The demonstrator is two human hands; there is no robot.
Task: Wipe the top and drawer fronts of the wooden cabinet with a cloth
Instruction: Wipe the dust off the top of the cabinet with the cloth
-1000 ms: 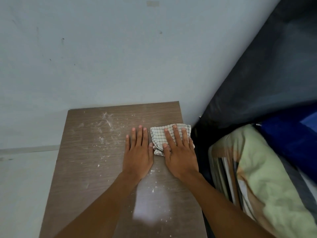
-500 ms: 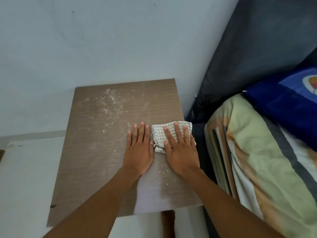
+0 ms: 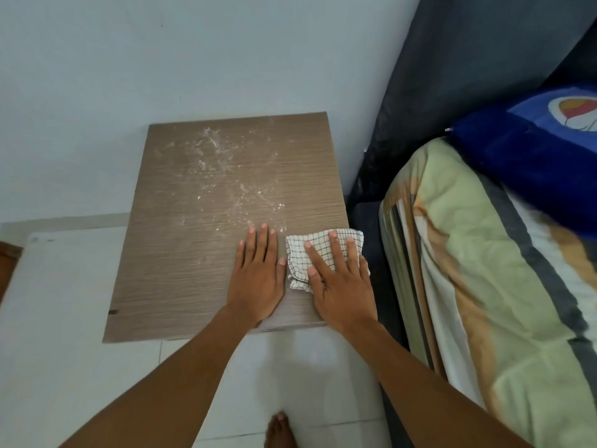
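The wooden cabinet top (image 3: 181, 240) stands against the pale wall, seen from above. White powder (image 3: 223, 166) is scattered over its far and middle part. A white checked cloth (image 3: 300, 257) lies crumpled near the top's right front corner. My right hand (image 3: 339, 276) presses flat on the cloth with fingers spread. Beside it, my left hand (image 3: 258, 273) rests flat on the bare wood, fingers together, touching the cloth's left edge. The drawer fronts are hidden below the top.
A bed with a green and orange patterned cover (image 3: 478, 286) and a blue pillow (image 3: 529, 163) lies close on the right, a dark headboard (image 3: 468, 76) behind it. White floor tiles (image 3: 64, 318) spread in front and left. My bare foot (image 3: 279, 430) is below.
The view has pulled back and tilted down, showing the cabinet's front edge and floor. Both hands and the cloth have slid toward the front edge, leaving a cleaner strip.
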